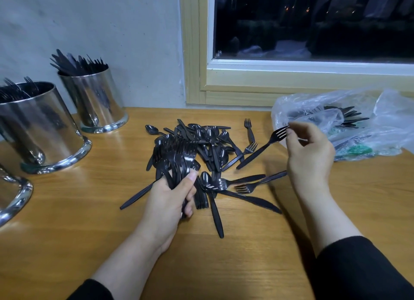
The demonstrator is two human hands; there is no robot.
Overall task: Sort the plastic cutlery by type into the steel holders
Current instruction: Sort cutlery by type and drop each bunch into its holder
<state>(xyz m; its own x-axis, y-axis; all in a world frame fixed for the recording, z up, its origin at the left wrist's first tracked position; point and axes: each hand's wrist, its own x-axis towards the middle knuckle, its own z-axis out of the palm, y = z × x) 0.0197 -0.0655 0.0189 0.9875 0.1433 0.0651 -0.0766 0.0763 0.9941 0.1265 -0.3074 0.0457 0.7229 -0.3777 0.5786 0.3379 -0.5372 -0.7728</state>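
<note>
Cutlery (201, 151) of thin black plastic lies in a loose tangled heap on the wood-grain table (67, 243), just ahead of the left hand (170, 198) and to the left of the right hand (310, 156). Beyond the right hand a crinkled clear plastic bag (380, 124) holds more pieces.

Far to the left of the left hand stand polished steel holders: a near one with forks (38, 129), a farther one with knives (94, 98), and a third (13, 198) only partly in view.

The left hand is closed round a bundle of forks (177, 160); a bundle that full could fan out and slip. The right hand pinches a single fork (262, 148) by its tines, handle hanging low, so it may snag the heap or drop.
</note>
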